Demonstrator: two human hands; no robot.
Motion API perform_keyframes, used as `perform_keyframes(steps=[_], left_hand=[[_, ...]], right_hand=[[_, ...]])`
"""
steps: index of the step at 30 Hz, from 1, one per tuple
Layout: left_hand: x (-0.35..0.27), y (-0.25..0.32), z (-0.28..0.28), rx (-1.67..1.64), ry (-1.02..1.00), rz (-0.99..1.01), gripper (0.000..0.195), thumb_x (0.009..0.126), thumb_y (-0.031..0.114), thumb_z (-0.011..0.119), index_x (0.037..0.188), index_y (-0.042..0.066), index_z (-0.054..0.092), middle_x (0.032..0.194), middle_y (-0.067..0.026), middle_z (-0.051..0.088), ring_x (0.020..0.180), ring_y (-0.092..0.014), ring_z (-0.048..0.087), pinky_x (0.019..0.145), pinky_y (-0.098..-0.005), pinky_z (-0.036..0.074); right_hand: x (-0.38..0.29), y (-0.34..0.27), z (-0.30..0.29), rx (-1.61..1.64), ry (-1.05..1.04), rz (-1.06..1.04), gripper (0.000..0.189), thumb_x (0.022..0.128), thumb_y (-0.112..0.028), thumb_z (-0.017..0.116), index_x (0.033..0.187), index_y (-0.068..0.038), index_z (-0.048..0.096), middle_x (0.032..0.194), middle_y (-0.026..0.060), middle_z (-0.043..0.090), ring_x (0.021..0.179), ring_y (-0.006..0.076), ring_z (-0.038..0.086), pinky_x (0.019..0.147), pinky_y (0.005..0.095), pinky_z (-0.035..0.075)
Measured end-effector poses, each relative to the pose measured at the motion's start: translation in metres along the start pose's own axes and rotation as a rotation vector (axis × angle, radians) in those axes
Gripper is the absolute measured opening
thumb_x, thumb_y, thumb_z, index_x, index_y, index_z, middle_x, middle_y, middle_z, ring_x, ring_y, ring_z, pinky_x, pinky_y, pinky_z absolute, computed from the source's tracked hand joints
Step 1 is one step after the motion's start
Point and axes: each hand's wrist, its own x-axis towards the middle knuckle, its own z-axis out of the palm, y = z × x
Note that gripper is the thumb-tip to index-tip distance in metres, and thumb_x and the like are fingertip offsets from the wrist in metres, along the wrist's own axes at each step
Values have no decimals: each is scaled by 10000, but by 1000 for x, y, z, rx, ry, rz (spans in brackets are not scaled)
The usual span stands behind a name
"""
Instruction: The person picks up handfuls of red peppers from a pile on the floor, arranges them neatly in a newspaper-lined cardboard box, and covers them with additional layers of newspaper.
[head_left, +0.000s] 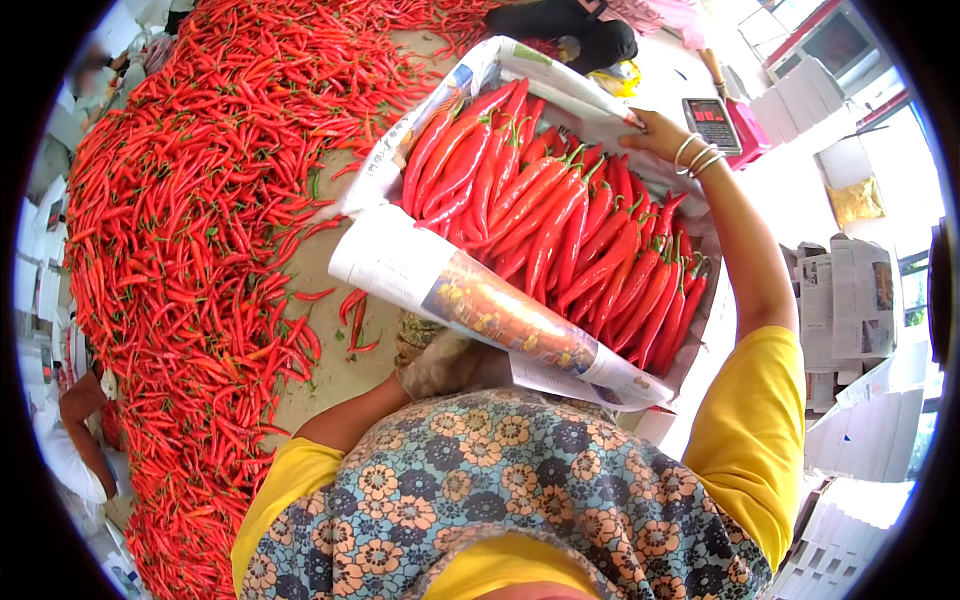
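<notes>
A box lined with newspaper (517, 322) and filled with rows of red chili peppers (555, 210) is before me, tilted in the view. My right hand (660, 136), bare with bangles at the wrist, grips the box's far right rim, thumb and fingers on the paper edge. My left hand (442, 364), in a soiled glove, is at the near left side, under the overhanging newspaper; its fingers are mostly hidden, so its hold cannot be told. The newspaper flap hangs over the near side of the box, just in front of my flowered apron.
A large heap of red chilies (202, 247) covers the floor at left. Beyond the box are a digital scale display (711, 120), a pink stool-like object (750, 139) and a co-worker's arm (711, 67). Stacked white boxes (855, 435) and newspaper-lined boxes (847, 300) stand at right.
</notes>
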Motion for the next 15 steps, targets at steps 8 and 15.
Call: perform_keyframes(steps=[8,15], left_hand=[[-48,16,47,-213,121,160,428,873,240,553,1233,14,503,1223,-163,552,1139,-281,517,996,-418,383],[-139,69,31,107,384,423,373,881,217,540,1205,35,519,1187,-133,564,1070,-257,548,954,-396,414]], right_hand=[[-11,-11,0,-111,64,-33,523,753,-282,696,1173,-13,539,989,200,639,887,286,611,836,361,460],[-28,-46,-11,52,274,-70,627,798,-334,697,1318,-83,451,1154,157,608,1081,260,574,930,356,435]])
